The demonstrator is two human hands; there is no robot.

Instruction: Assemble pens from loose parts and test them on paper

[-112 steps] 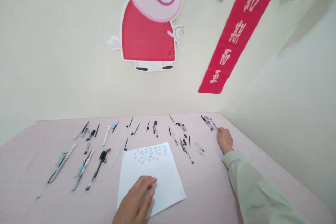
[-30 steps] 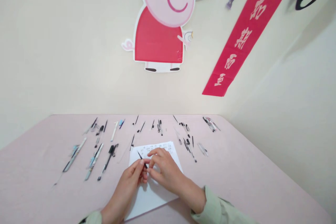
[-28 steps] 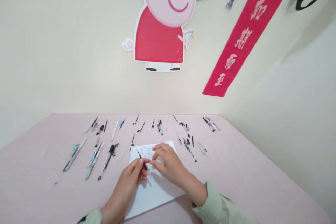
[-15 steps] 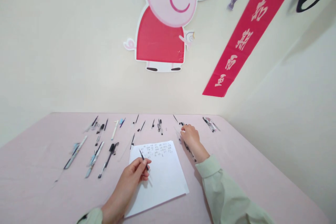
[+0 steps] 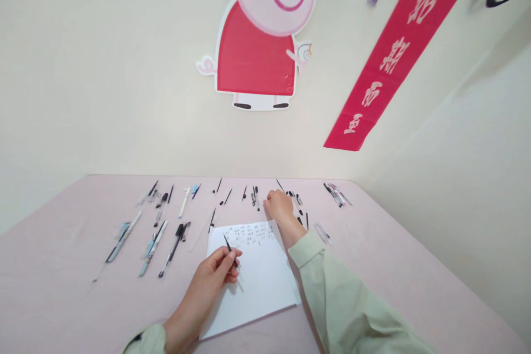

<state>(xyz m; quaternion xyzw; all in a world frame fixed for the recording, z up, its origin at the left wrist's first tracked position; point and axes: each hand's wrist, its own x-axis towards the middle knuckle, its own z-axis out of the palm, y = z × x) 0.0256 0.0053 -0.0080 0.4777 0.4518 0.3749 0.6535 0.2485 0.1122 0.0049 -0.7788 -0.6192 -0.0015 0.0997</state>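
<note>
My left hand (image 5: 215,274) is closed around a thin pen refill (image 5: 229,246), dark at its upper end and whitish below, held slanted over a white sheet of paper (image 5: 257,282). Rows of small handwriting fill the top of that sheet. Beyond the sheet's far edge, my right hand (image 5: 282,211) is low over the table with its fingers bent down and drawn together; whatever lies between them is hidden. Black pen parts (image 5: 296,198) lie just right of it, and a black pen with its loose parts (image 5: 255,198) lies to its left.
Pink cloth covers the table (image 5: 373,287). Disassembled pens (image 5: 151,249) lie in groups on the left, with refills and caps (image 5: 226,196) along the back. Several pens (image 5: 337,194) sit at the far right, and clear barrels (image 5: 322,234) nearer. A wall (image 5: 166,138) rises behind.
My right hand has moved left, away from the pen parts on the right, uncovering black pieces and clear barrels there. My left hand still holds the refill in nearly the same place. The view has shifted slightly.
</note>
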